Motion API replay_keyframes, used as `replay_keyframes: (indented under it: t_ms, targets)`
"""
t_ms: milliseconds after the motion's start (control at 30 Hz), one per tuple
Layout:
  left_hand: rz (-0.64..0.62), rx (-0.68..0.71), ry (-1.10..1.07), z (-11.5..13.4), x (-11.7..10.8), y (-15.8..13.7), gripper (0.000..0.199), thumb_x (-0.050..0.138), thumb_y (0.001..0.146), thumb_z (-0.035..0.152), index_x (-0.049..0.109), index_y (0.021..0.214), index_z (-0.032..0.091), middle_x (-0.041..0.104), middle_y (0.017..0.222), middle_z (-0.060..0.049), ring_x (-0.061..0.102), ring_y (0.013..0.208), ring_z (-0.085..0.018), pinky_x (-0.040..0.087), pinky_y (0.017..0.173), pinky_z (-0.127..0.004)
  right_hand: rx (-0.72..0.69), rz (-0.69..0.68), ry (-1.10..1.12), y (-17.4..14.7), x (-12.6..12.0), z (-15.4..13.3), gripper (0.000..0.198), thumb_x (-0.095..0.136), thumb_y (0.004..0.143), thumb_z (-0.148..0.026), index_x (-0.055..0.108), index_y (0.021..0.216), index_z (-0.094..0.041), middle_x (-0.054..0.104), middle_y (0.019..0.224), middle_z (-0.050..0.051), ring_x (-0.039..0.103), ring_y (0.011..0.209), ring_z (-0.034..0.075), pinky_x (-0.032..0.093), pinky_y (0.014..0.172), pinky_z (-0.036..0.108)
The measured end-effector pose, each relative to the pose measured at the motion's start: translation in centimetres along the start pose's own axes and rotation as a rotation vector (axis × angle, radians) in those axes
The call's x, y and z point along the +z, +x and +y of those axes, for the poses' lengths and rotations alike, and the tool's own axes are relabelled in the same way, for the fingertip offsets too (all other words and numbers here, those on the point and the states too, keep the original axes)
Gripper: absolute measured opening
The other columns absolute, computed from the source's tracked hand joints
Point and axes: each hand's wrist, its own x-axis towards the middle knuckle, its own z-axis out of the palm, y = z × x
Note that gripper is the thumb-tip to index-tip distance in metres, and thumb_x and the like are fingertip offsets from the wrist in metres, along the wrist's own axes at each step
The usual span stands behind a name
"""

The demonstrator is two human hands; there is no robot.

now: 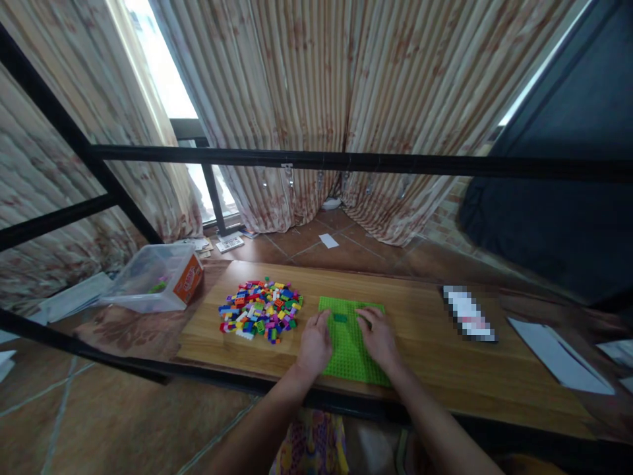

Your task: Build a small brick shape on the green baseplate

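A bright green studded baseplate (349, 359) lies on the wooden tabletop in front of me. One darker green brick (340, 318) sits on its upper part, between my hands. At the plate's left edge, my left hand (315, 340) is closed, its fingertips against the rim. Over the right side of the plate is my right hand (380, 335), with thumb and fingers curled toward each other; whatever is between them is too small to make out. To the left of my hands, a pile of small multicoloured building bricks (261, 309) is spread out.
A clear plastic box (148, 280) with an orange label stands left of the tabletop (420, 369). On the right lie a pixelated phone-shaped item (469, 313) and white paper (558, 356). A black metal bar (316, 157) crosses before the curtains.
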Motion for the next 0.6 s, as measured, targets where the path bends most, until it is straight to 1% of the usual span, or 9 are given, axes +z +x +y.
replay_keyframes:
  t_ms: [67,200,333,467,533,600]
  targets:
    - [-0.013,0.010,0.004,0.0,0.1,-0.1,0.048,0.038,0.085,0.004,0.047,0.131,0.014,0.059,0.124,-0.012,0.053,0.117,-0.021,0.046,0.101,-0.039,-0.035,0.027,-0.050,-0.6,0.1,-0.2,0.034,0.042,0.092,-0.033,0.069,0.110,-0.022,0.061,0.113,0.010,0.055,0.107,0.024,0.045,0.095,0.043]
    - [-0.119,0.092,0.075,0.5,-0.2,0.1,0.050,0.042,0.083,0.006,0.046,0.133,0.013,0.055,0.130,-0.014,0.049,0.122,-0.024,0.041,0.105,-0.042,-0.113,-0.052,-0.130,-1.5,1.2,-1.0,0.035,0.042,0.092,-0.031,0.068,0.113,-0.024,0.060,0.120,0.010,0.053,0.112,0.024,0.042,0.099,0.046]
    - [-0.209,0.158,0.146,0.9,-0.5,0.1,0.049,0.044,0.083,0.010,0.047,0.132,0.010,0.055,0.130,-0.017,0.047,0.125,-0.026,0.038,0.107,-0.044,-0.113,-0.099,-0.132,-1.4,1.6,-1.0,0.034,0.041,0.092,-0.030,0.068,0.112,-0.025,0.062,0.116,0.009,0.054,0.109,0.024,0.044,0.096,0.046]
    - [-0.240,0.171,0.174,1.2,-0.5,0.1,0.050,0.045,0.083,0.014,0.046,0.133,0.007,0.056,0.128,-0.017,0.046,0.126,-0.027,0.038,0.106,-0.043,-0.092,-0.126,-0.118,-0.6,1.1,-1.0,0.032,0.043,0.090,-0.030,0.072,0.103,-0.025,0.064,0.111,0.009,0.056,0.104,0.024,0.045,0.093,0.045]
    - [-0.238,0.187,0.159,1.3,-0.5,0.2,0.049,0.045,0.083,0.014,0.047,0.132,0.007,0.058,0.127,-0.016,0.045,0.126,-0.027,0.038,0.105,-0.043,-0.085,-0.110,-0.123,-0.1,1.1,-1.7,0.031,0.044,0.089,-0.031,0.073,0.099,-0.024,0.064,0.109,0.010,0.057,0.104,0.025,0.045,0.094,0.046]
    - [-0.233,0.196,0.133,1.3,-0.6,0.3,0.046,0.045,0.084,0.015,0.050,0.129,0.008,0.059,0.125,-0.015,0.046,0.124,-0.027,0.038,0.104,-0.043,-0.087,-0.094,-0.103,0.4,1.5,-3.0,0.032,0.042,0.089,-0.028,0.072,0.099,-0.023,0.065,0.108,0.010,0.057,0.104,0.025,0.044,0.095,0.046]
